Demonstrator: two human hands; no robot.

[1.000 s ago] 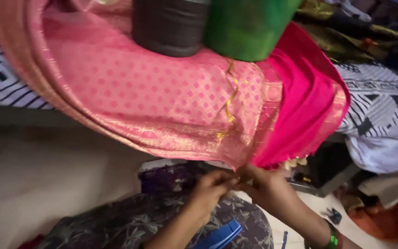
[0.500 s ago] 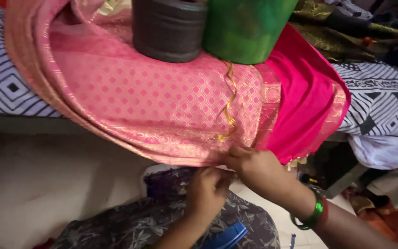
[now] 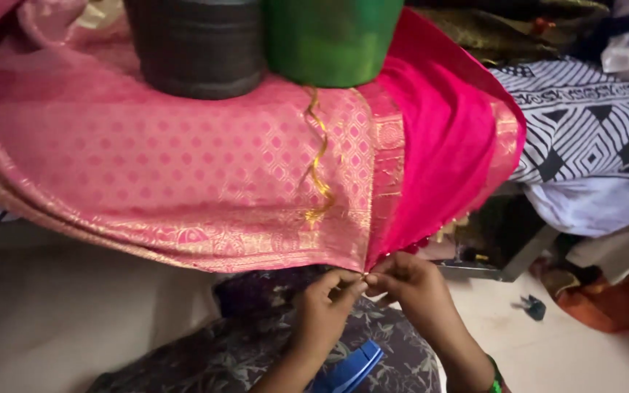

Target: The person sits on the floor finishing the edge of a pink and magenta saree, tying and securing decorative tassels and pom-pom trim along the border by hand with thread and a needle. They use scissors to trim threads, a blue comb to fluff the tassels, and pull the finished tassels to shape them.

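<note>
both hands meet under the hanging corner of the pink saree (image 3: 205,167): left hand (image 3: 325,306) and right hand (image 3: 413,287) pinch its lower hem between pressed fingertips (image 3: 362,282). the cloth drapes off the bed edge above them, weighted by a dark cylinder (image 3: 198,47) and a green cylinder (image 3: 329,40).

Black-and-white patterned cloth (image 3: 584,116), blue case (image 3: 349,370)

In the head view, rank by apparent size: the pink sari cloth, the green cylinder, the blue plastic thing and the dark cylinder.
1. pink sari cloth
2. dark cylinder and green cylinder: alike, both cropped, unranked
3. blue plastic thing
</note>
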